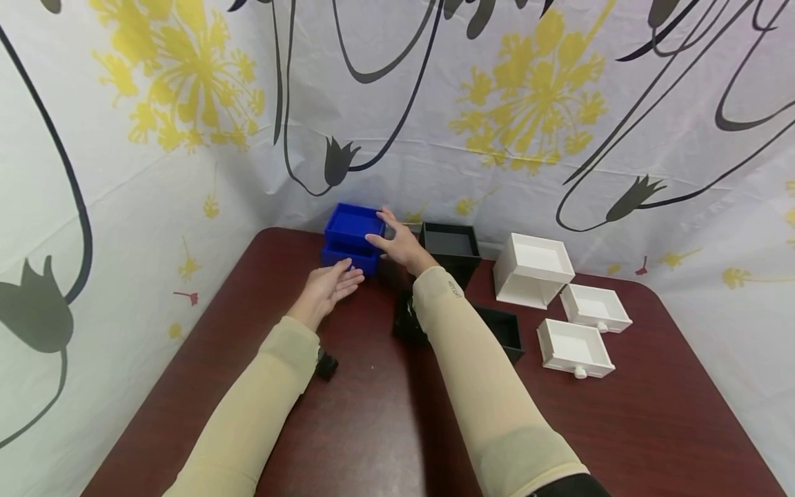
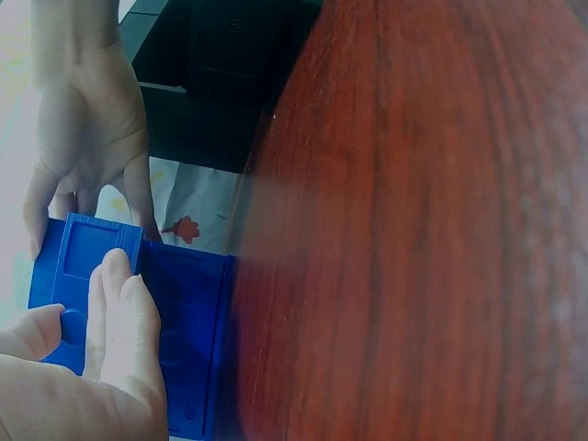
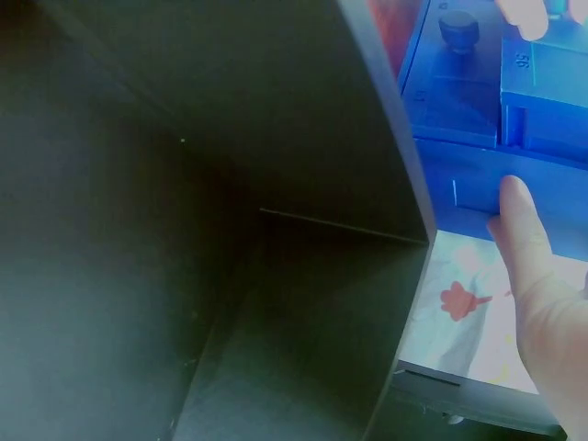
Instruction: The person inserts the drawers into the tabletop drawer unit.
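A small blue drawer cabinet (image 1: 355, 222) stands at the table's far left corner, its upper drawer (image 2: 96, 241) jutting out at the front. My left hand (image 1: 326, 286) is in front of it, thumb and fingertips pinching the drawer's round knob (image 2: 73, 327) while the other fingers extend past it. Below, the lower part of the front (image 3: 455, 101) carries a second knob. My right hand (image 1: 400, 243) is spread against the cabinet's right side; its thumb (image 3: 519, 216) presses that side, and the other fingers reach round the back edge.
Right of the blue cabinet is a black cabinet (image 1: 450, 241), with a black drawer (image 1: 506, 331) on the table before it. Farther right stand a white cabinet (image 1: 534, 266) and two white drawers (image 1: 574, 345). A patterned cloth (image 1: 397, 138) hangs behind the table (image 1: 373, 414).
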`<move>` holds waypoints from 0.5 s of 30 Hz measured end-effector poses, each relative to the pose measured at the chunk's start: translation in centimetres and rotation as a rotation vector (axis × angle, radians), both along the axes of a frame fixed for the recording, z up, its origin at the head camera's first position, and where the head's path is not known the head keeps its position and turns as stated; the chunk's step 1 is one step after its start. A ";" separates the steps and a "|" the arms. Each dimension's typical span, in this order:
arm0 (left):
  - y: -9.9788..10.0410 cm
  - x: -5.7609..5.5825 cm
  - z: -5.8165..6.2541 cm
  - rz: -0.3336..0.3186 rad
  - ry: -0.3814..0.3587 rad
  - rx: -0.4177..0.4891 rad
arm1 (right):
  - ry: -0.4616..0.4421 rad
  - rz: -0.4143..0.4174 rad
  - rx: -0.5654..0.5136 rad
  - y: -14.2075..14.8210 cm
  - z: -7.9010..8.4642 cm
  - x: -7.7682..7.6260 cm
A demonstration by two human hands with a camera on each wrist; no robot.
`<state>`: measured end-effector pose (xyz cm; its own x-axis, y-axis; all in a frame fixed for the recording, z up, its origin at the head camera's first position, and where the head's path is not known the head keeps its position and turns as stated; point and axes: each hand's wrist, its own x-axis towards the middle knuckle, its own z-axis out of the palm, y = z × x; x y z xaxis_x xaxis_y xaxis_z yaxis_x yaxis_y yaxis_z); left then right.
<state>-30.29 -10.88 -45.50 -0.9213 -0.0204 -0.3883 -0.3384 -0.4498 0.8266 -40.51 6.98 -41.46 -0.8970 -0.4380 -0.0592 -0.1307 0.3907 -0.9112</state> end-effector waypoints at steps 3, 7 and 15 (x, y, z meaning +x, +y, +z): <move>0.0 0.0 0.1 -0.004 0.001 -0.002 | -0.007 0.001 -0.004 0.0 -0.1 -0.1; -0.1 -0.1 0.1 -0.005 -0.004 -0.005 | -0.036 0.006 -0.016 0.0 0.0 0.0; -0.1 -0.4 0.2 -0.011 -0.007 -0.013 | -0.104 0.015 -0.025 -0.1 2.1 1.2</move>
